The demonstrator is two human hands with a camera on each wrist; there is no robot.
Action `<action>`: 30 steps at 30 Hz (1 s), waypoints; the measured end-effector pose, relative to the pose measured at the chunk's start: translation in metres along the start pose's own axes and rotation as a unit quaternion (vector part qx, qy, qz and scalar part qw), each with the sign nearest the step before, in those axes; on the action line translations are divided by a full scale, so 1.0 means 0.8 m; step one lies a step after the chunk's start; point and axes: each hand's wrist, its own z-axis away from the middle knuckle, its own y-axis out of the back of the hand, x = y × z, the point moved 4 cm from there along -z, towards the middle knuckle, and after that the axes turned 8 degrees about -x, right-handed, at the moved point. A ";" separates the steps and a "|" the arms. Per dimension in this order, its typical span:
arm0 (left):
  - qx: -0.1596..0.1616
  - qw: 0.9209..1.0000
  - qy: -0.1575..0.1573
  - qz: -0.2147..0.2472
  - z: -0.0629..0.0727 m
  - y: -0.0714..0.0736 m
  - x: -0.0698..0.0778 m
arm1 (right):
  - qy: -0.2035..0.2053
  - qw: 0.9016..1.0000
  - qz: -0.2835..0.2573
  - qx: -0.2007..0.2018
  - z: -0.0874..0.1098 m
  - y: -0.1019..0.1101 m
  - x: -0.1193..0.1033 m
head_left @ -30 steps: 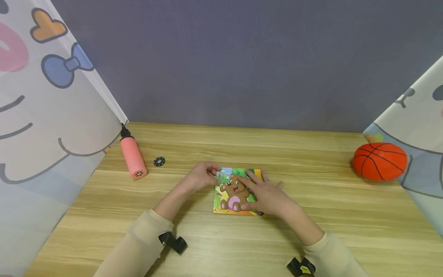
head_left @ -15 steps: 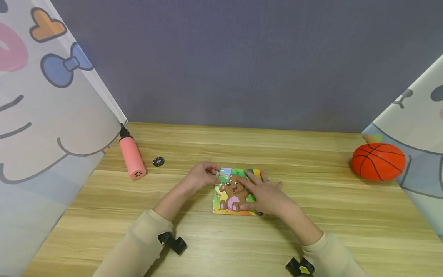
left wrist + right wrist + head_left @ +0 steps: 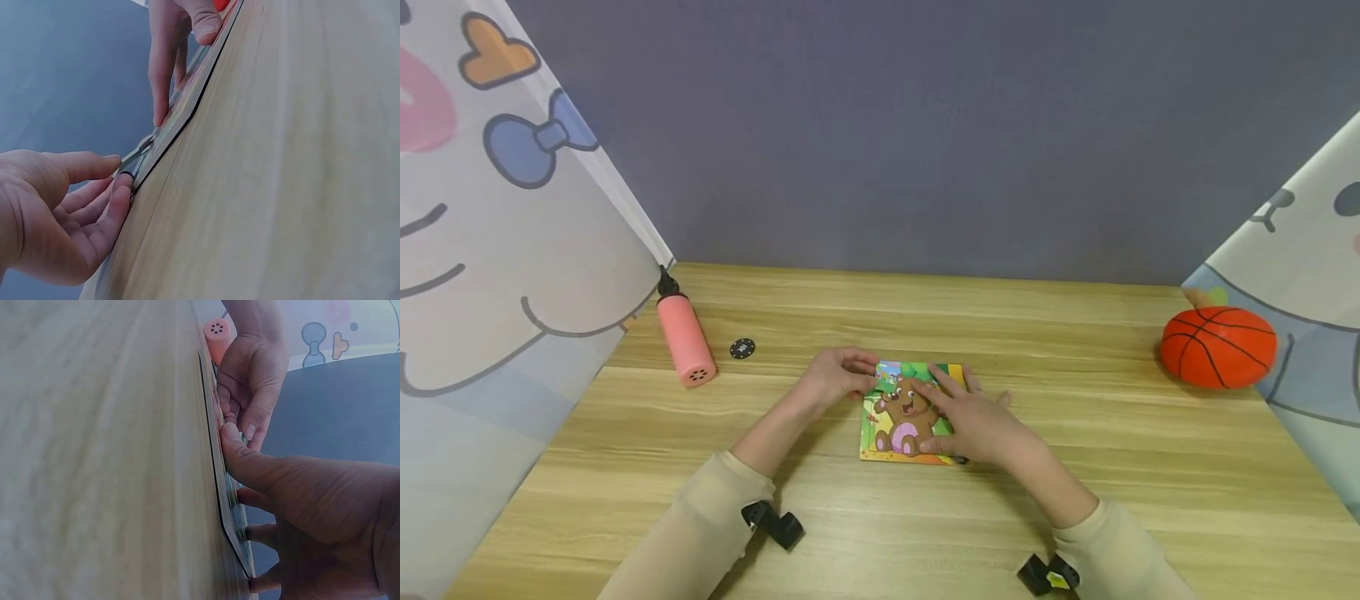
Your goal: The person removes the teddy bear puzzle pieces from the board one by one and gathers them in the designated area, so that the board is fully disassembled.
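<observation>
A flat jigsaw puzzle [image 3: 904, 439] with a cartoon bear lies on the wooden table. At its upper left corner my left hand [image 3: 832, 381] pinches a thin puzzle piece [image 3: 132, 156] between thumb and fingers. In the left wrist view that piece is tilted, with its far side down at the puzzle and its near side raised. My right hand [image 3: 983, 427] spreads over the right part of the puzzle and hides some of the picture. Its thumb [image 3: 232, 434] rests at the near side, and the other fingers reach across to the right edge.
On the left of the table lie a pink hand pump [image 3: 687, 340] with a black nozzle and a black round chip [image 3: 742, 348]. A red toy basketball [image 3: 1218, 347] sits at the far right. Grey and cartoon-printed panels [image 3: 880, 150] surround the table.
The left hand has shifted slightly, and its thumb sits a little higher against the piece at the upper left corner. The right hand keeps its place on the puzzle.
</observation>
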 end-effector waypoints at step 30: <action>0.009 1.000 -0.008 -0.009 0.002 0.005 -0.002 | -0.011 1.000 0.001 -0.003 -0.002 -0.002 0.001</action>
